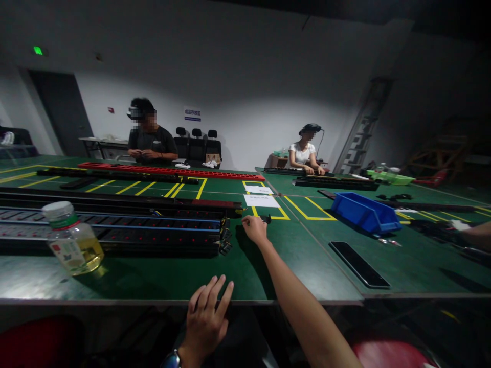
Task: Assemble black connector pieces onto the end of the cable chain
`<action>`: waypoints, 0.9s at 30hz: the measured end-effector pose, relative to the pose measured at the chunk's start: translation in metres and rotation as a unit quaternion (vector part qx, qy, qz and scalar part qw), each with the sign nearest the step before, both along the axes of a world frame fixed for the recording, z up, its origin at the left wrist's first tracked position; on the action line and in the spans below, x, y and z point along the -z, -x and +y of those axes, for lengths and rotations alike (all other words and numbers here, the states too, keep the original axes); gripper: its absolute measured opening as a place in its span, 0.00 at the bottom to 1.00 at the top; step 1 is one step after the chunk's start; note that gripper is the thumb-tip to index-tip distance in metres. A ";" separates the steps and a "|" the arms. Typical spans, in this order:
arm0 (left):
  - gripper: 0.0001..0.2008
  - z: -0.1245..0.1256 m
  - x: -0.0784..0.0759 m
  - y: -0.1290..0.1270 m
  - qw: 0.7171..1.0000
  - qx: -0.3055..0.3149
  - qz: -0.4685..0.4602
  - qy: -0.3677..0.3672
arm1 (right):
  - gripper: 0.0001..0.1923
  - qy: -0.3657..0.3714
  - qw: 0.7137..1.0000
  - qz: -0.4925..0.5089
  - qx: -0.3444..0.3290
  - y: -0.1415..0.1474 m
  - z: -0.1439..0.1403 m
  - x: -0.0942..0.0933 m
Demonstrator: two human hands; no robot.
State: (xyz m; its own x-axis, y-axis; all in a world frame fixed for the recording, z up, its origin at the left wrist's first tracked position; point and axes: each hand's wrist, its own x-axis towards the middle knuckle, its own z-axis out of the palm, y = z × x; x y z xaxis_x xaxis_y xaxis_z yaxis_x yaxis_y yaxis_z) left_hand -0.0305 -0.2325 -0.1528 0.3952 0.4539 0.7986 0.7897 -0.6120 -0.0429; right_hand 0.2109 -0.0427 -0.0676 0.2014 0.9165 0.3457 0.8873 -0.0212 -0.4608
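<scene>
My left hand (207, 317) is at the table's front edge, palm down with its fingers stretched out and nothing in it. My right hand (255, 230) reaches forward over the green table with fingers curled together; whether something small is between them I cannot make out. Just beyond its knuckles lies a small black piece (265, 219). Left of this hand are long black rails (115, 240) with blue strips and red dots, with dark connector-like ends (225, 240) towards it. Behind them runs another long black bar (126, 199), its end close to my right fingertips.
A bottle of yellow liquid (72, 237) stands before the rails at left. To the right are a phone (359, 264), a blue bin (364, 212) and a co-worker's arm (475, 236). White paper labels (262, 200) and a long red rail (172, 171) lie farther back; two people work across the table.
</scene>
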 end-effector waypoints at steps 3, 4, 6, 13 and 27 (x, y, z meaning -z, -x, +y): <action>0.31 0.000 0.001 0.000 1.000 0.001 0.002 -0.003 | 0.10 -0.063 0.983 0.175 0.008 -0.006 0.012 0.005; 0.31 0.000 0.002 0.001 1.000 0.000 0.004 -0.002 | 0.09 -0.088 0.965 0.248 0.003 -0.007 0.016 0.007; 0.32 0.001 0.003 0.001 1.000 -0.005 0.014 0.000 | 0.09 -0.115 0.910 0.398 -0.012 -0.009 0.023 0.008; 0.32 0.000 0.001 0.001 1.000 -0.006 0.017 0.005 | 0.12 -0.068 0.724 0.687 -0.018 -0.009 0.025 0.002; 0.30 -0.001 -0.002 0.000 1.000 0.016 -0.017 0.014 | 0.10 -0.042 0.709 0.704 0.013 -0.009 0.019 -0.004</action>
